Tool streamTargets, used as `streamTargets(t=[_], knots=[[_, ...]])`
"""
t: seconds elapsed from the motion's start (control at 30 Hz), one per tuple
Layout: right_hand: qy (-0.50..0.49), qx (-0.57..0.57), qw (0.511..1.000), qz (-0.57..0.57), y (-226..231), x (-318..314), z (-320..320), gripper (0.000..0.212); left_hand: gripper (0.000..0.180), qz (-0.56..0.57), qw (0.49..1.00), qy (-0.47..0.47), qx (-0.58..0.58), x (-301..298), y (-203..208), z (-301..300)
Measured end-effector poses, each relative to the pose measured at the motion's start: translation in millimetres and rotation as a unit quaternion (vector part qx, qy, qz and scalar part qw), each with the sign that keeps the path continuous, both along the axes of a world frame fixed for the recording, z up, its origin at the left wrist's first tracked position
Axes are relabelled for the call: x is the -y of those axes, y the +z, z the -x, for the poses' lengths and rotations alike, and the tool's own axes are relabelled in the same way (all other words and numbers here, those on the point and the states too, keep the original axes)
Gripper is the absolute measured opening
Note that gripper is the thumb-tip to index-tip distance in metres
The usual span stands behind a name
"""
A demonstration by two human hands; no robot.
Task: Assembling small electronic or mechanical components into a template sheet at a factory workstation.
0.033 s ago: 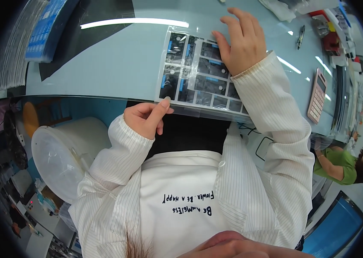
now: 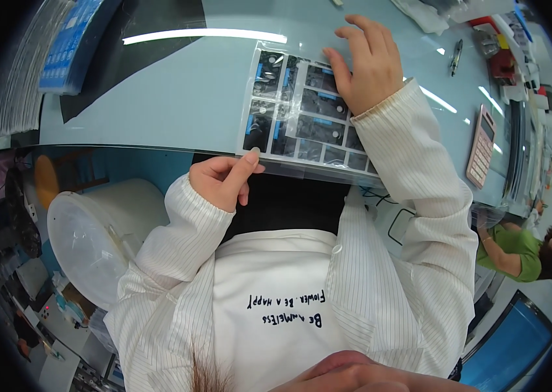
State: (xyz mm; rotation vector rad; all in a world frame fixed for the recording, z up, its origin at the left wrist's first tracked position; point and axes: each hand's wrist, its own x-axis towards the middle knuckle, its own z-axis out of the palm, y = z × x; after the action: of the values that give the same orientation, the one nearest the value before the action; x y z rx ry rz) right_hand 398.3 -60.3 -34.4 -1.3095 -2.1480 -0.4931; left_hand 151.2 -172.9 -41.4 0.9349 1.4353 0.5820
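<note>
A clear-backed sheet of black die-cut pieces with blue tabs (image 2: 318,124) lies on the glass-topped table, its near side at the table's front edge. The pieces are split by pale strips, and the film over them reflects light. At the sheet's near left corner, my left hand (image 2: 222,181) is closed, thumb against the bent index finger, pinching that corner. My right hand (image 2: 371,68) rests over the sheet's far right part, its fingers spread and pointing away from me. The palm and sleeve hide some of the right-hand pieces.
A pink calculator (image 2: 482,147) and a pen (image 2: 456,57) lie to the right. At the far left stand a blue box (image 2: 70,49) and stacked clear sheets (image 2: 18,75). Below the table edge is a white bin (image 2: 86,242). A person in green (image 2: 514,251) is at the right.
</note>
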Motion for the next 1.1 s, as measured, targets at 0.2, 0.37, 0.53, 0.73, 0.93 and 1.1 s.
streamTargets(t=[0.2, 0.37, 0.53, 0.73, 0.93, 1.1], knots=[[0.043, -0.108, 0.990, 0.082, 32.0, -34.9, -21.2, 0.023, 0.036, 0.013, 1.000, 0.011, 0.015, -1.0, 0.2, 1.8], [-0.034, -0.047, 0.993, 0.101, 64.9, -81.6, -50.9, 0.031, 0.037, 0.008, 0.999, -0.004, 0.049, -2.0, -1.6, 3.7], [-0.102, -0.062, 0.976, 0.183, 35.5, -102.8, -52.8, 0.033, 0.030, -0.022, 0.995, 0.013, 0.092, 5.2, -3.3, 15.6], [0.233, -0.264, 0.918, 0.183, 8.6, -112.9, -15.4, 0.028, 0.023, -0.045, 0.992, -0.002, 0.118, 2.1, -1.3, 20.8], [-0.084, 0.143, 0.971, 0.174, 29.1, -97.1, -28.0, 0.018, 0.020, -0.048, 0.989, 0.005, 0.141, 4.5, -2.1, 19.3], [0.015, -0.083, 0.980, 0.182, 51.7, -14.1, -25.4, 0.012, 0.018, -0.050, 0.991, -0.004, 0.120, 7.8, 0.1, 19.2]])
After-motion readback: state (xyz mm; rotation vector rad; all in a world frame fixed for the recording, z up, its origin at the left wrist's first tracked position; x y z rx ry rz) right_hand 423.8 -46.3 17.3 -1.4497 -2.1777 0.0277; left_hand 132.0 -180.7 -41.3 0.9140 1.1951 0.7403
